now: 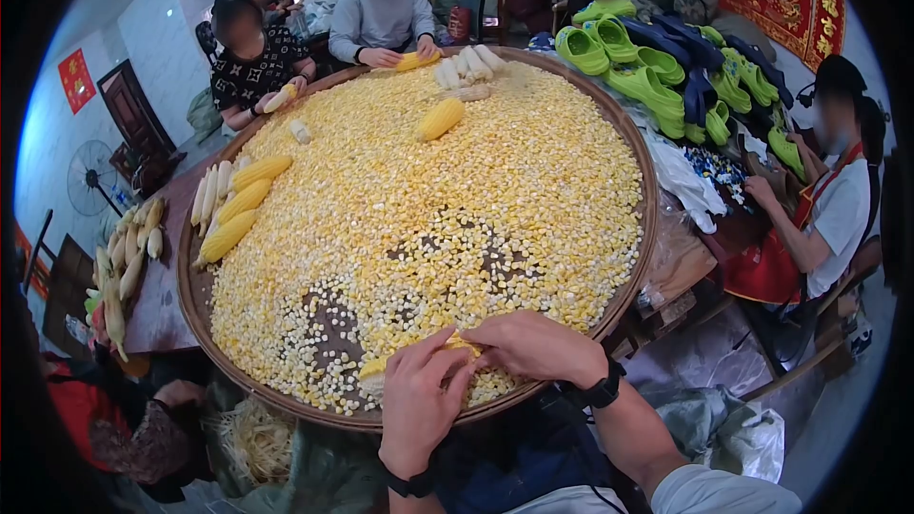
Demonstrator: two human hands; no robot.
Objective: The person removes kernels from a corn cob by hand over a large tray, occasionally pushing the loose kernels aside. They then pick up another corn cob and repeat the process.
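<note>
A partly stripped corn cob [373, 377] lies across both hands at the near rim of a wide round tray [249, 383]. My left hand [422, 398] is wrapped around the cob, its fingers bent over the top. At the cob's right end, my right hand [545, 346] grips it with thumb and fingers closed, hiding much of that end. Loose corn kernels [428, 171] cover most of the tray. On its left side lie several full yellow cobs [244, 202] beside stripped pale cobs [204, 198]. Another yellow cob [441, 120] rests farther back.
Two people [259, 67] across the tray hold cobs. More stripped cobs [474, 65] are heaped at the far rim. Green clogs [647, 86] are piled on the right, near a person in a red apron [776, 257]. Husked cobs [124, 257] sit on the left table.
</note>
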